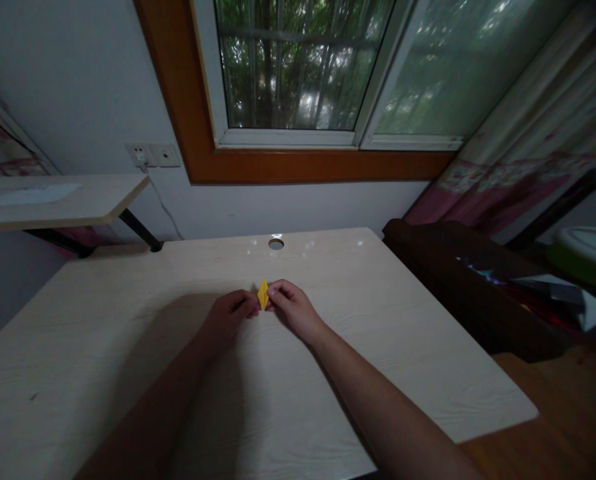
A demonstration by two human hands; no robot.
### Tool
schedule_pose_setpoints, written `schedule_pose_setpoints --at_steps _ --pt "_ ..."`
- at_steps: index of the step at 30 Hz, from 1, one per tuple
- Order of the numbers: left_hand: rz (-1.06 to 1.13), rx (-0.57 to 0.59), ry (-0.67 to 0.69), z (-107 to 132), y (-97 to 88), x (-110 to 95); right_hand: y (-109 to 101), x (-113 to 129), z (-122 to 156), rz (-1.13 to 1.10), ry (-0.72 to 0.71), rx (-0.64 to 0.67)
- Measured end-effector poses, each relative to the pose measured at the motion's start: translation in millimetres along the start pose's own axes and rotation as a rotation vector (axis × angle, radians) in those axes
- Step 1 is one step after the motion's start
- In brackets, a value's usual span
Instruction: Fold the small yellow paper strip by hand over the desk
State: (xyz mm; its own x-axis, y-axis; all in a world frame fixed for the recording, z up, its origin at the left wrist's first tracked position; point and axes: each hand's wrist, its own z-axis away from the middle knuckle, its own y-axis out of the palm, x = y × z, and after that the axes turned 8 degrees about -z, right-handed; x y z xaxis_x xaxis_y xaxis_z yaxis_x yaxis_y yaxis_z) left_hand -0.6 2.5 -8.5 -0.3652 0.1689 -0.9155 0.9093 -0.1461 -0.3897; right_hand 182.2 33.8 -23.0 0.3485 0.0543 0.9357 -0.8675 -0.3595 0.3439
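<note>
A small piece of folded yellow paper, shaped like a narrow diamond, is held upright between my two hands just above the desk. My right hand pinches its right edge between thumb and fingers. At the lower left edge of the paper are the fingertips of my left hand, closed together on it. Some fingers of both hands are hidden behind the paper and each other.
A round cable hole lies near the desk's back edge. On the left a raised shelf carries a sheet of paper. Behind the desk are a wall socket and a window. Dark furniture stands at the right.
</note>
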Motion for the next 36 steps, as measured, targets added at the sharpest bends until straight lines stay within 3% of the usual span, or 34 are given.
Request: schedule_pose_setpoints --at_steps 3,9,20,24,31,36 --pt "0.073 -0.102 -0.022 -0.9 1.7 0.9 0.5 0.3 0.1 0.026 0.01 -0.011" --pt "0.136 -0.198 -0.005 -2.3 4.2 7.6 1.6 -0.5 0.3 0.097 -0.011 0.002" --pt "0.072 -0.127 0.007 -1.8 0.1 8.2 -1.3 -6.5 2.7 0.177 -0.07 0.081" --pt "-0.002 -0.114 -0.001 -2.7 -0.7 9.2 -0.6 -4.6 3.3 0.225 -0.094 0.054" --pt "-0.045 -0.268 0.0 -1.6 -1.4 6.7 0.9 -0.6 6.6 0.278 -0.094 0.079" --pt "-0.024 -0.304 0.015 -2.8 -3.2 7.6 0.8 -0.4 7.0 0.423 -0.179 0.106"
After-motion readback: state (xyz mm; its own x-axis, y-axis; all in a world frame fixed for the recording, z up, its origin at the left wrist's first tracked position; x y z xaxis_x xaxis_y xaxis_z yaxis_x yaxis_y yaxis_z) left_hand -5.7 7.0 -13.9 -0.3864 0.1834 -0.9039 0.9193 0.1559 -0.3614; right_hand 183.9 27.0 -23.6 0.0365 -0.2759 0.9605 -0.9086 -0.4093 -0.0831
